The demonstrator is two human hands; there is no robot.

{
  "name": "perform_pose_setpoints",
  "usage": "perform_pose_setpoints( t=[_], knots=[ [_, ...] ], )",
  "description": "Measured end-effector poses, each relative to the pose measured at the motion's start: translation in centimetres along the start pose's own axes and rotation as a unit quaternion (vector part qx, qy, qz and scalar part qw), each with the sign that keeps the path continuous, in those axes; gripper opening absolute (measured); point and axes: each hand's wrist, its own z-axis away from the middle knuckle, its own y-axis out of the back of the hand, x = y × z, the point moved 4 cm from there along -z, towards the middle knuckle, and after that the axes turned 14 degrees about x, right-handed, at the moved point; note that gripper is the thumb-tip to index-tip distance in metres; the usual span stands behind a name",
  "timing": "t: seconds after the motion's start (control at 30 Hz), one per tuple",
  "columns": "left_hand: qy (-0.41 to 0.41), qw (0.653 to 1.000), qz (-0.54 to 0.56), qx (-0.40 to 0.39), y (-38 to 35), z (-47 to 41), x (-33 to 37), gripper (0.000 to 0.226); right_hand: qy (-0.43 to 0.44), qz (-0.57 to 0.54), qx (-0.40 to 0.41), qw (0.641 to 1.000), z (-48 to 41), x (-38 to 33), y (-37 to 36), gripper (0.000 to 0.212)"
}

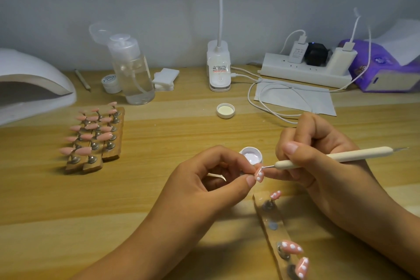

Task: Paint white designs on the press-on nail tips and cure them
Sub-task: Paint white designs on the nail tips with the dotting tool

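Dotted pink tips [292,247] stand on a wooden strip [276,240] at lower right. Above, at centre, the left hand [200,179] pinches one nail tip [259,175] between thumb and curled fingers. The right hand [322,157] grips a dotting pen [336,157], whose point touches that tip.

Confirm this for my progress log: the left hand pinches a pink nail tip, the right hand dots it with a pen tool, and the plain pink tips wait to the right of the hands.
Wrong side: the head view shows the plain pink tips to the left of the hands. The left hand pinches the nail tip, and the right hand dots it with the pen tool.
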Motion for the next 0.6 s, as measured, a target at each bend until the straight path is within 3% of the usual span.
perform_pose_setpoints(
  t=[0.6],
  knots=[
    [0.007,1.0,0.006,-0.002,-0.04,0.08,0.16,0.004,-0.008,-0.011,0.006,1.0,-0.15,0.07,-0.09,0.018]
  ],
)
